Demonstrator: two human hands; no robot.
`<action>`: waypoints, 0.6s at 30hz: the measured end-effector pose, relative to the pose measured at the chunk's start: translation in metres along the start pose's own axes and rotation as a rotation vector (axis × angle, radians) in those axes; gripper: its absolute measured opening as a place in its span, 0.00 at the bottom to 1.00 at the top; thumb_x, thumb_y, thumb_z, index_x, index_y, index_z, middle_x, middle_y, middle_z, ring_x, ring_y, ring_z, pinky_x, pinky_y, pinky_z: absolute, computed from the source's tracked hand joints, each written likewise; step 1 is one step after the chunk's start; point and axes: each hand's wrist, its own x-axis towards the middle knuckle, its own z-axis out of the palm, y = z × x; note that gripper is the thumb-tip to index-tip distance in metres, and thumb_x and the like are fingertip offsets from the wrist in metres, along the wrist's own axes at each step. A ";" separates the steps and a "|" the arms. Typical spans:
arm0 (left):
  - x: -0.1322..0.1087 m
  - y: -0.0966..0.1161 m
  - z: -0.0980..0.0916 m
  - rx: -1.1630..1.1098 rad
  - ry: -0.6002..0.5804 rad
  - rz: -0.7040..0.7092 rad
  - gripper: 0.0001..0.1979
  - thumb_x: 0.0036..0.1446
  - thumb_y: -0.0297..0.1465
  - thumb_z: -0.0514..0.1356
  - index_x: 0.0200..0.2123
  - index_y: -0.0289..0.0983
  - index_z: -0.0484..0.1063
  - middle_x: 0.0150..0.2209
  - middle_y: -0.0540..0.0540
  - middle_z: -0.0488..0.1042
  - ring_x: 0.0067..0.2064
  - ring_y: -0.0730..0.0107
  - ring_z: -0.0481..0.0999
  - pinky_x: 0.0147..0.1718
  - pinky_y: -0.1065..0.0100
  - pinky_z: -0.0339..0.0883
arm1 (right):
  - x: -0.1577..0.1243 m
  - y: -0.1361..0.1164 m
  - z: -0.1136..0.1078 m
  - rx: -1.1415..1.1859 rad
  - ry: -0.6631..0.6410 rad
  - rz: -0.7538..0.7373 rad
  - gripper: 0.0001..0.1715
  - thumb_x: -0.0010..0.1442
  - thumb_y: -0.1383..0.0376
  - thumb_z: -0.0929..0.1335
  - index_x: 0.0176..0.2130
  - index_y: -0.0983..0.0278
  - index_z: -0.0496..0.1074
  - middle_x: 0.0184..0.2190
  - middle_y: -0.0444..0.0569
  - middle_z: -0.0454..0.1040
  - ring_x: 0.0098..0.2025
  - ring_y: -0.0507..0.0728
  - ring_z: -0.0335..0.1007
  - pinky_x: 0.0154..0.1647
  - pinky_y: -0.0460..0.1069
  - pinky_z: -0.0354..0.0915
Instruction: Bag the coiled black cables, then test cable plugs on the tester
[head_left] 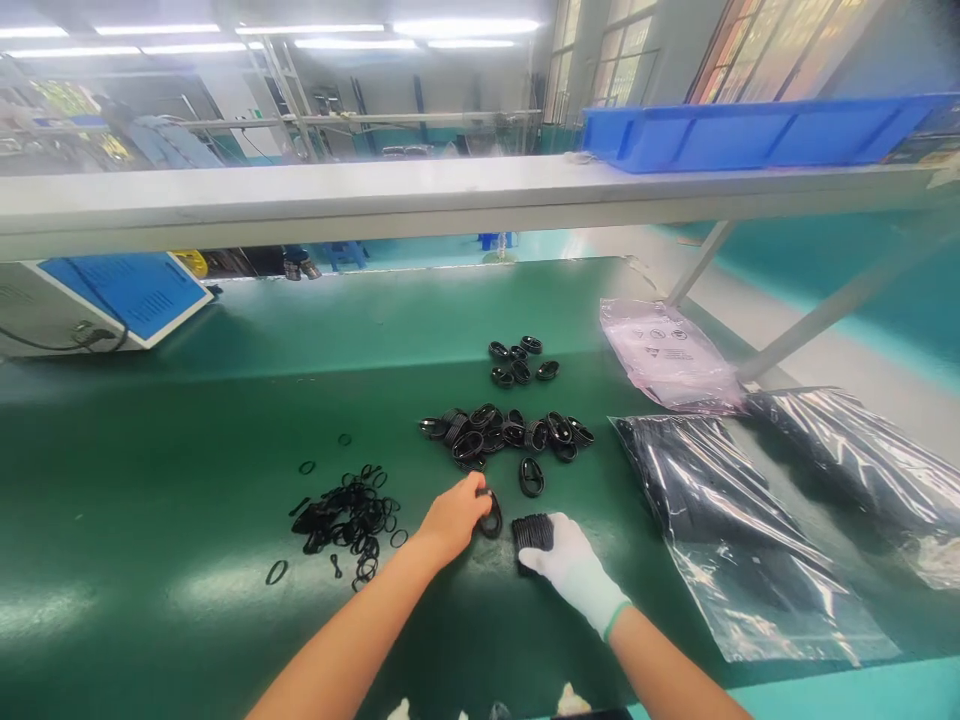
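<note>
My bare left hand (454, 520) pinches a small black coiled cable (491, 516) just above the green table. My right hand (574, 560), in a white glove with a green cuff, is closed around a ribbed black bundle (533, 535); it looks like several coils side by side, partly hidden by the fingers. Beyond both hands lies a pile of black coiled cables (514, 430), with one single coil (532, 477) nearer to me. Farther back sits a smaller group of coils (520, 372). Left of my left hand is a heap of thin black bands (349, 520).
On the right lie two clear bags with black contents (720, 500) and a pinkish plastic bag (667, 350). A white shelf (337, 195) crosses above the table, carrying a blue bin (750, 135). A blue and grey box (112, 295) stands at the back left.
</note>
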 end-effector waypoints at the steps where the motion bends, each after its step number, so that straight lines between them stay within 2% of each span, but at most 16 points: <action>1: -0.009 -0.001 0.000 0.006 -0.036 0.019 0.13 0.49 0.19 0.54 0.31 0.44 0.70 0.44 0.53 0.69 0.41 0.69 0.70 0.34 0.71 0.60 | 0.000 0.000 0.000 0.004 -0.003 -0.001 0.27 0.43 0.61 0.70 0.43 0.66 0.65 0.41 0.55 0.68 0.43 0.61 0.69 0.42 0.51 0.64; 3: -0.022 0.002 0.004 0.012 -0.081 0.032 0.16 0.46 0.17 0.54 0.31 0.45 0.70 0.44 0.54 0.69 0.41 0.69 0.71 0.34 0.71 0.61 | 0.001 0.001 0.000 0.011 -0.011 -0.003 0.27 0.43 0.61 0.70 0.43 0.67 0.65 0.41 0.56 0.68 0.43 0.62 0.69 0.42 0.52 0.63; 6: -0.024 0.014 0.016 0.004 -0.074 -0.011 0.25 0.42 0.19 0.58 0.45 0.47 0.67 0.51 0.50 0.66 0.47 0.63 0.69 0.41 0.66 0.63 | 0.003 0.004 0.002 0.010 -0.008 -0.013 0.26 0.43 0.61 0.70 0.42 0.66 0.65 0.40 0.56 0.69 0.43 0.61 0.69 0.42 0.51 0.63; 9: -0.018 0.025 0.029 -0.021 -0.065 -0.102 0.42 0.30 0.16 0.65 0.53 0.40 0.62 0.54 0.39 0.63 0.53 0.49 0.64 0.48 0.56 0.61 | 0.004 0.005 0.003 0.000 -0.004 -0.017 0.24 0.42 0.61 0.70 0.41 0.65 0.65 0.39 0.54 0.70 0.41 0.61 0.70 0.40 0.51 0.64; 11: -0.017 0.027 0.036 -0.067 -0.053 -0.154 0.43 0.28 0.14 0.64 0.53 0.37 0.62 0.52 0.36 0.65 0.52 0.46 0.65 0.48 0.53 0.62 | 0.004 0.005 0.003 -0.003 0.000 -0.018 0.24 0.42 0.60 0.70 0.40 0.65 0.66 0.38 0.53 0.71 0.41 0.60 0.70 0.40 0.51 0.64; 13: -0.022 0.026 0.041 -0.152 -0.023 -0.168 0.42 0.33 0.17 0.64 0.55 0.38 0.59 0.54 0.38 0.64 0.52 0.52 0.67 0.48 0.57 0.63 | 0.004 0.005 0.003 0.000 0.006 -0.022 0.25 0.42 0.61 0.70 0.41 0.65 0.66 0.38 0.53 0.71 0.42 0.61 0.70 0.40 0.51 0.64; 16: -0.034 0.022 0.050 -0.312 0.010 -0.125 0.41 0.40 0.24 0.66 0.58 0.43 0.54 0.58 0.46 0.60 0.54 0.64 0.66 0.51 0.67 0.61 | 0.002 0.006 0.002 0.010 0.011 -0.031 0.26 0.43 0.61 0.70 0.43 0.65 0.66 0.39 0.54 0.71 0.43 0.61 0.70 0.41 0.51 0.64; 18: -0.038 0.021 0.058 -0.395 0.020 -0.104 0.42 0.41 0.25 0.66 0.59 0.45 0.53 0.59 0.49 0.60 0.57 0.66 0.63 0.54 0.69 0.59 | 0.002 0.007 0.001 0.015 0.009 -0.037 0.26 0.43 0.61 0.70 0.44 0.65 0.66 0.40 0.53 0.71 0.43 0.60 0.70 0.40 0.51 0.64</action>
